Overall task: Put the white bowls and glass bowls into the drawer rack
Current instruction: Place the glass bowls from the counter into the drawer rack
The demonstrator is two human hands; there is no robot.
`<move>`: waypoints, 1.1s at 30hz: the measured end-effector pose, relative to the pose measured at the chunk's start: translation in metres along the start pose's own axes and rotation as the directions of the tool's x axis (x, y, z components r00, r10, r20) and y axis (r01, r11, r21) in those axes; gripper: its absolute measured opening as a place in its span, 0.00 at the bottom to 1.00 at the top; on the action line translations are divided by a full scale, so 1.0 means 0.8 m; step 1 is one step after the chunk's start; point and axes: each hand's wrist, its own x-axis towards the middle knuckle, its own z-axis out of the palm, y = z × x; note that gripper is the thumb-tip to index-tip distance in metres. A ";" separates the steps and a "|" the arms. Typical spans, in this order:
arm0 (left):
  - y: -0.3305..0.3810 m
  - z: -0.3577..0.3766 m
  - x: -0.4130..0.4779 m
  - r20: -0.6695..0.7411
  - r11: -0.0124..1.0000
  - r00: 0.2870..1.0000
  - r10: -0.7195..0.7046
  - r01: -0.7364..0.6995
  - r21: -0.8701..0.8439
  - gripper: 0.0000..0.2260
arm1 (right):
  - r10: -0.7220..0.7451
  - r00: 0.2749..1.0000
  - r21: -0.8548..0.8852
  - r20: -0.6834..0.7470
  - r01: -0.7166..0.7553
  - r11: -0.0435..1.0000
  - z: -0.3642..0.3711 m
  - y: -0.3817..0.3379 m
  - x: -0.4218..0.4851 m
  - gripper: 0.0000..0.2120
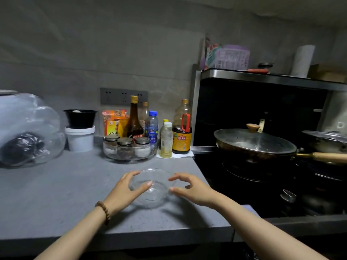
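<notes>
Glass bowl (155, 194) sits on the worktop (56, 194) near its right edge (by the stove (244, 186)). Our left hand (124, 190) grips its left rim; right hand (193, 190) curls at the right rim, grip unclear.

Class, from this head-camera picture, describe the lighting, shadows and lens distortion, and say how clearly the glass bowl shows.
Head view: dim, grey light; glass bowl faint, traced mainly by rim glints; soft arm shadows on the counter; wide-angle lens skews wall and counter lines; stove side nearly black.

Chinese characters on sauce bottle (181, 136) label, too blurred
</notes>
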 end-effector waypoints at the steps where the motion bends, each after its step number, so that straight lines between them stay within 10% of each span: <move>1: -0.005 0.002 0.000 0.018 1.000 1.000 -0.024 0.024 -0.019 0.33 | -0.007 1.000 -0.018 0.008 0.007 1.000 0.005 0.002 0.003 0.18; 16: -0.017 0.014 0.009 0.096 0.986 0.993 -0.071 0.085 -0.147 0.34 | -0.193 0.980 -0.329 0.046 0.197 0.923 0.034 -0.003 0.027 0.12; 33: 0.131 0.098 -0.003 0.237 0.834 0.964 0.123 0.029 -0.552 0.29 | 0.007 0.975 0.478 -0.222 0.102 0.872 -0.094 0.001 -0.084 0.11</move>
